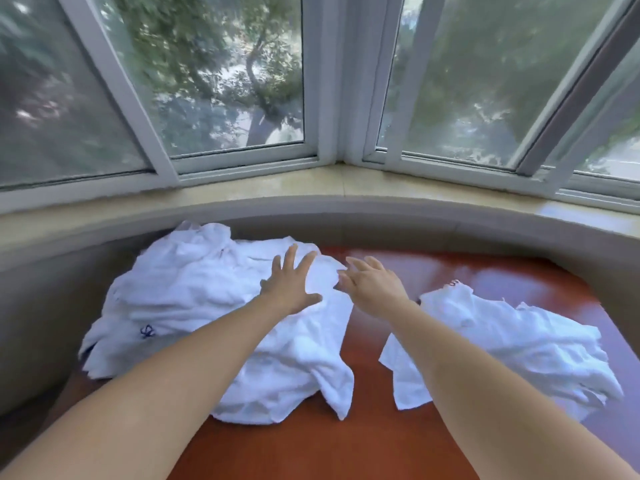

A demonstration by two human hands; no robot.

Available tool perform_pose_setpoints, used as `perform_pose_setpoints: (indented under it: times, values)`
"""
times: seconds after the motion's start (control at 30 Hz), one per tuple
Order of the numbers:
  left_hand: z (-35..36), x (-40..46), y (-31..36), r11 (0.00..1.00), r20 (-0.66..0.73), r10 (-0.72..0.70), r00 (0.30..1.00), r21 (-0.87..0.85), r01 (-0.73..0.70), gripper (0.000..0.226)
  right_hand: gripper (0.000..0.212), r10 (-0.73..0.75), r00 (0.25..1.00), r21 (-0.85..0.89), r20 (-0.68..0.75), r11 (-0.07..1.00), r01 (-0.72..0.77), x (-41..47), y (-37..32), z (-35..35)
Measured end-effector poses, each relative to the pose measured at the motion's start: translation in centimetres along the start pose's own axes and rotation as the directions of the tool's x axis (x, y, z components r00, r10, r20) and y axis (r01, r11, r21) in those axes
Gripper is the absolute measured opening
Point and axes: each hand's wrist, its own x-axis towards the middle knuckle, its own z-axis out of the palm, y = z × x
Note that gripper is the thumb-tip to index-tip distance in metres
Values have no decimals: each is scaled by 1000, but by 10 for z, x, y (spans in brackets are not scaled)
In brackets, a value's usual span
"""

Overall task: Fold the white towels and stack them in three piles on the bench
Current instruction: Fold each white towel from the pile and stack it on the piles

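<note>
Below the bay window point(311, 81), on the red-brown counter point(363, 445), two heaps of white towels lie unfolded and apart, a strip of bare wood between them. The large heap point(180, 299) sits left of centre, its long axis running from the near edge toward the back wall point(41, 306); the smaller heap point(491, 341) lies to the right. No folded pile shows yet.

The left hand point(291, 285) spreads flat, fingers straight, over the far right part of the large heap — whether it presses the cloth or hovers just above is hard to tell. The right hand point(374, 285) is just beside it at that heap's far right edge, fingers loosely extended, gripping nothing visible. Both hands are nearer the large heap than the small one; the right forearm crosses the gap beside the small heap's near corner.

Judging by this, a towel from the large heap is the one to be drawn out, toward the bare wood in front. The tangled layers beneath may drag along.
</note>
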Motion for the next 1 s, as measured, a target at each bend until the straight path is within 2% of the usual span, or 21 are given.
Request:
perform_pose_setpoints:
  times: [0.2,0.4,0.77,1.0]
  values:
    - [-22,-20,-128,987,16,-156,988,27,156,99,68,-148,987,-67,68,986,153,51,-118,28]
    - [-36,-31,-224,972,81,-217,973,111,207,104,78,-224,967,-93,122,967,236,98,-197,53]
    - [-30,-5,-341,965,327,-261,908,104,240,132,130,-160,906,36,391,987,159,178,-288,116]
    - [-4,30,-377,989,382,-144,913,35,142,152,156,-88,864,34,497,996,82,222,-301,154]
